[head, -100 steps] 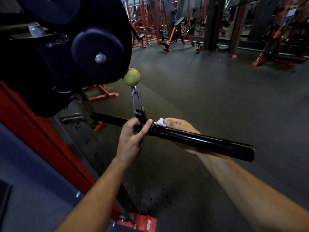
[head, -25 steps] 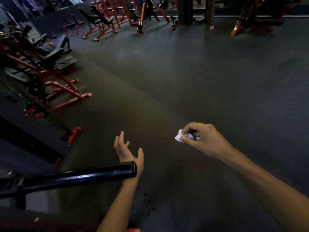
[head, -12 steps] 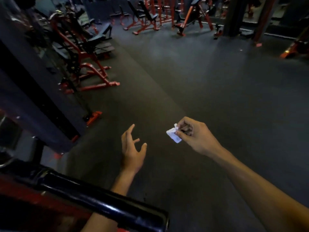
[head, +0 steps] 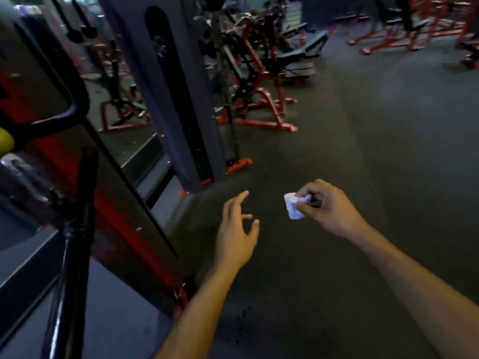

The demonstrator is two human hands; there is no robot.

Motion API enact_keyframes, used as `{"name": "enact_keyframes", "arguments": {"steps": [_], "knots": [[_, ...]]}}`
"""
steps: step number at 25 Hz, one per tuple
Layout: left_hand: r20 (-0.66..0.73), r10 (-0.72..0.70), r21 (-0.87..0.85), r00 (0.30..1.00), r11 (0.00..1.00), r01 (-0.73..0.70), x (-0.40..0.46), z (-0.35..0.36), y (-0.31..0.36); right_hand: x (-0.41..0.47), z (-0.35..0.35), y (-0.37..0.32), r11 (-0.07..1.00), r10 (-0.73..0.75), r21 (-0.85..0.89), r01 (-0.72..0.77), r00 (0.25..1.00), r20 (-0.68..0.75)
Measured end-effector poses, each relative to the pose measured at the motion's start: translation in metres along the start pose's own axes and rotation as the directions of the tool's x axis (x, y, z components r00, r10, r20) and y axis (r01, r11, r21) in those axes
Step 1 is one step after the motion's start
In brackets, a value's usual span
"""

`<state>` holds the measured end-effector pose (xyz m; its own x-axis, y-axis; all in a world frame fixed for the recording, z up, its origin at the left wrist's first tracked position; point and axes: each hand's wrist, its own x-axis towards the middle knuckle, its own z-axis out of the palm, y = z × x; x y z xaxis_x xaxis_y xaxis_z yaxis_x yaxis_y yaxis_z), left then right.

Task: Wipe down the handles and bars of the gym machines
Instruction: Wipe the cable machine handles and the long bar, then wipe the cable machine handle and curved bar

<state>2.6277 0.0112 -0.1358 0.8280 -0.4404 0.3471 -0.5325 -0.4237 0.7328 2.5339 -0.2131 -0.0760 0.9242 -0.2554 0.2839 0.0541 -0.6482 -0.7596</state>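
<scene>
- Hanging at the near left, well to the left of both hands, one black bar (head: 75,255) now points steeply downward with nobody touching it; a moment ago it lay level in front of the left hand, and four seconds back both hands were on it.
- Letting go suggests this bar is finished and the person is turning toward the next machine, though that is a judgement.
- One left hand (head: 237,235) floats free over the floor (head: 363,151), fingers spread and loose, holding nothing.
- Just right of it, one right hand (head: 326,208) pinches one small crumpled white wipe (head: 294,207) between thumb and fingertips, so the grip is closed on the wipe, as it was half a second ago.
- One yellow-green ball (head: 5,142) shows at the left edge, above the bar.
- Beyond the hands, one grey upright column (head: 166,86) stands ahead and left; behind it are several red-framed machines (head: 261,99), too blurred to count exactly.
</scene>
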Motion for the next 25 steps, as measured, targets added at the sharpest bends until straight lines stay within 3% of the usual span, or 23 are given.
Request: {"name": "enact_keyframes", "arguments": {"steps": [4, 10, 14, 17, 22, 25], "knots": [[-0.107, -0.145, 0.030, 0.984, 0.988, 0.149, 0.016, 0.019, 0.018, 0.051, -0.024, 0.010, 0.992, -0.124, 0.035, 0.120, 0.985, 0.120], [-0.388, -0.232, -0.037, 0.892, 0.971, 0.236, 0.112, 0.016, -0.002, 0.171, -0.032, 0.002, 0.949, -0.307, 0.123, 0.291, 0.942, 0.138], [-0.339, -0.277, -0.116, 0.899, 0.961, 0.252, 0.225, 0.057, -0.032, 0.272, -0.044, 0.023, 0.939, -0.343, 0.100, 0.330, 0.921, 0.186], [-0.320, -0.263, -0.144, 0.910, 0.963, 0.228, 0.317, 0.076, -0.041, 0.348, -0.086, 0.060, 0.959, -0.281, 0.040, 0.279, 0.936, 0.212], [-0.267, -0.107, -0.039, 0.958, 0.994, 0.100, 0.489, 0.080, -0.023, 0.464, -0.162, 0.103, 0.966, -0.252, -0.056, 0.252, 0.968, 0.002], [-0.226, -0.008, 0.037, 0.974, 0.999, 0.016, 0.561, 0.087, -0.024, 0.519, -0.172, 0.133, 0.965, -0.248, -0.090, 0.247, 0.969, -0.002]]}}
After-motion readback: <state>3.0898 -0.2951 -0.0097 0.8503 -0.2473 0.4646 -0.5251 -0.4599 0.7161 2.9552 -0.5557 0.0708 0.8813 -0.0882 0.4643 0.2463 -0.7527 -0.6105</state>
